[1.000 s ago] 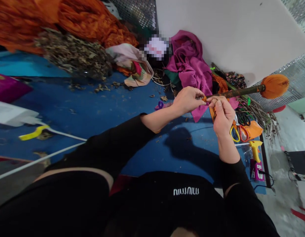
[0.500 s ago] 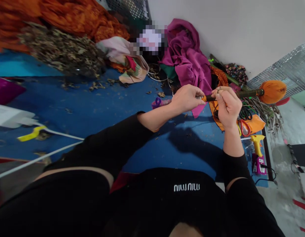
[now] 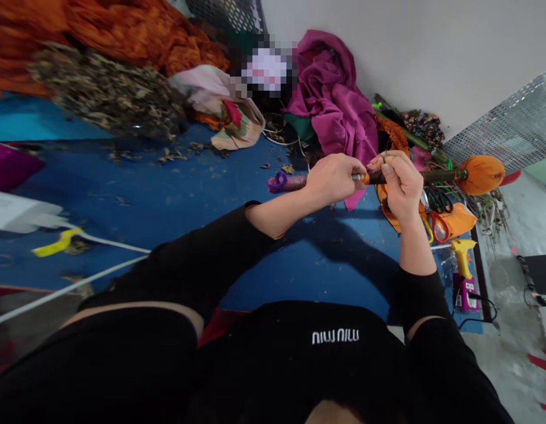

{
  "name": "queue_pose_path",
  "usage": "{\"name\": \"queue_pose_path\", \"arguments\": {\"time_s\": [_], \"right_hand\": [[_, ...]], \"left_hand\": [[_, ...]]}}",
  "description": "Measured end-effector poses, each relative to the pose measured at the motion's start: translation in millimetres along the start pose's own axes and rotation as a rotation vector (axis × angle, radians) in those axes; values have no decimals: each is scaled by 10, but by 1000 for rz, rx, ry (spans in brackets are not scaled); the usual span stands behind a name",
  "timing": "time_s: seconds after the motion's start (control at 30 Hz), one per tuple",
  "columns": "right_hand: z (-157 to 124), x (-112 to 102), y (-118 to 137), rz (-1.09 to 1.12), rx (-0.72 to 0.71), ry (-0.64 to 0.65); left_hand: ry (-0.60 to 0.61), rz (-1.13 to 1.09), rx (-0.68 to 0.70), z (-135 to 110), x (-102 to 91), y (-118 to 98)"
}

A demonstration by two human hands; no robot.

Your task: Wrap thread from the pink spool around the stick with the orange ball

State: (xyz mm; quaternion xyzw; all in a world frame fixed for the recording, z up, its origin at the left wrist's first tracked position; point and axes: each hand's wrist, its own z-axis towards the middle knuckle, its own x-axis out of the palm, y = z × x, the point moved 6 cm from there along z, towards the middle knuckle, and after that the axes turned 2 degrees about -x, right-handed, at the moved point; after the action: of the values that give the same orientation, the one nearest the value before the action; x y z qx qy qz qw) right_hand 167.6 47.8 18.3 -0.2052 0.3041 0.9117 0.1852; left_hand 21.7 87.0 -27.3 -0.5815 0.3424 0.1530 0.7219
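My left hand (image 3: 334, 178) is closed around a dark stick (image 3: 443, 176), held nearly level above the table. An orange cloth-covered bulb (image 3: 482, 175) caps the stick's right end. Past my left wrist, a pinkish wrapped end with a purple loop (image 3: 279, 182) sticks out to the left. Orange wrapping (image 3: 366, 178) shows on the stick just right of my left fingertips. My right hand (image 3: 403, 182) is in front of the stick, thumb and fingers pinched together. Something small and dark shows at its fingertips, too small to name.
On the blue table (image 3: 264, 265) lie magenta cloth (image 3: 330, 100), dried leaves (image 3: 109, 94) and orange fabric (image 3: 144, 35). A yellow glue gun (image 3: 462, 256), red-handled scissors (image 3: 439, 228) and a purple power socket (image 3: 467, 294) are at the right edge. A white cord (image 3: 109, 238) crosses at left.
My right hand has shifted slightly left, toward my left hand. The stick has moved a little left, and its bulb end sits lower, so it is more level.
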Motion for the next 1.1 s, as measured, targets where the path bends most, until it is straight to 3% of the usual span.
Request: {"name": "queue_pose_path", "arguments": {"time_s": [0.4, 0.83, 0.97, 1.1], "right_hand": [[-32, 59, -229, -66, 208, 77], [-48, 73, -265, -55, 269, 80], [-46, 20, -326, 162, 379, -19], [-64, -309, -409, 411, 579, -197]], "left_hand": [[-25, 330, 137, -121, 28, -136], [-102, 323, 287, -139, 56, -136], [-100, 361, 292, -122, 24, -133], [-115, 339, 232, -75, -76, -91]]}}
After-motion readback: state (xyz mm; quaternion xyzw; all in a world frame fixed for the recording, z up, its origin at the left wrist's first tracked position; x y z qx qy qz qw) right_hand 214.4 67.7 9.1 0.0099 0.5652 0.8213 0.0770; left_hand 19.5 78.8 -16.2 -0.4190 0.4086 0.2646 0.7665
